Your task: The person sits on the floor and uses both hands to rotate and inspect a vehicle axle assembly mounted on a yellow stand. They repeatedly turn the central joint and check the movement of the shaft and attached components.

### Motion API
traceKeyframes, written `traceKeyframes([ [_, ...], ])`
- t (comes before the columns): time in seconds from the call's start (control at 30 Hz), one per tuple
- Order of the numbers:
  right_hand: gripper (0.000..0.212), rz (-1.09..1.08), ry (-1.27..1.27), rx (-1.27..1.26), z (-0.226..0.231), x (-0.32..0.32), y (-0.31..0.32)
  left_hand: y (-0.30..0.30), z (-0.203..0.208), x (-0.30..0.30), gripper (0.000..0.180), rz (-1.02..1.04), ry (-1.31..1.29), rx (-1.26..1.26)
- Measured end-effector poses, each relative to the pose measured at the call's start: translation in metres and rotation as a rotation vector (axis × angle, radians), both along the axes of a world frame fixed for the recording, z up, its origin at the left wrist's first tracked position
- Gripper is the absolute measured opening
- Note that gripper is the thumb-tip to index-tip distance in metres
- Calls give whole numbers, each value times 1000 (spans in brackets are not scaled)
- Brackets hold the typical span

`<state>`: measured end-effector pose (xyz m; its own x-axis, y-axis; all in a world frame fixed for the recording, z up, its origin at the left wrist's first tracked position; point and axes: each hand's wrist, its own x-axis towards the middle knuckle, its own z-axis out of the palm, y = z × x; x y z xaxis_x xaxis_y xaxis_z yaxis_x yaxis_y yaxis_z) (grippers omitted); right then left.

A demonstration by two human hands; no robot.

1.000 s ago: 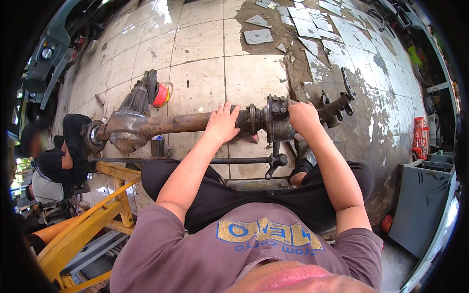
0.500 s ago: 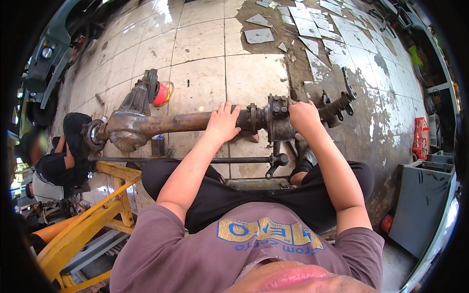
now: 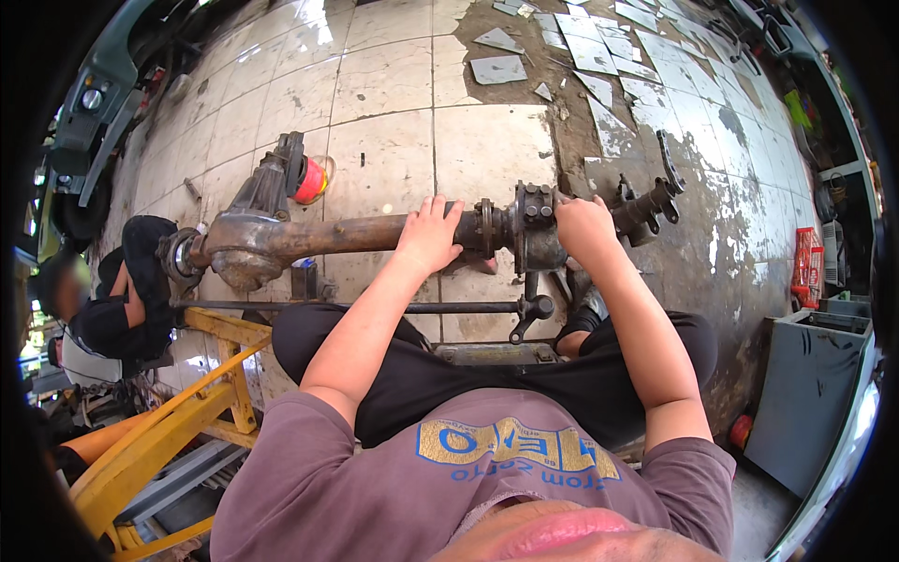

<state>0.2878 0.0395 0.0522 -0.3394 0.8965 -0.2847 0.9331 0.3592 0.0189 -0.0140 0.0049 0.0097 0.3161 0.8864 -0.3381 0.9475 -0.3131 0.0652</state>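
Axle housing (image 3: 351,236) crosswise over tiled floor (image 3: 393,140). Left hand (image 3: 431,234) spread loosely atop it; right hand (image 3: 585,229) curled by the steering knuckle (image 3: 540,253) — hold hidden, cannot tell. Possible fault: roll, should left hand slip.

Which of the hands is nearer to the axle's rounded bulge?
Left. The left hand rests on the axle tube, right of the rounded bulge; the right hand is farther right, beside the bolted joint.

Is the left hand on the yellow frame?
No, the left hand rests on the brown axle tube, while the yellow frame stands apart at the picture's lower left.
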Motion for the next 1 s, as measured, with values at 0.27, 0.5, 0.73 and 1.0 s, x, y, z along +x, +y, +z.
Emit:
traceKeyframes([
  [0.27,23,26,20,-22,-3,3,3,-2,1,-1,95,15,-17,-10],
  [0.5,24,17,32,-8,-13,8,9,-2,3,0,95,11,-8,-7],
  [0.73,22,27,96,48,-17,10,5,0,0,-1,96,0,-13,-1],
  [1.0,24,23,25,-34,2,4,4,-2,-1,0,95,2,-21,8],
])
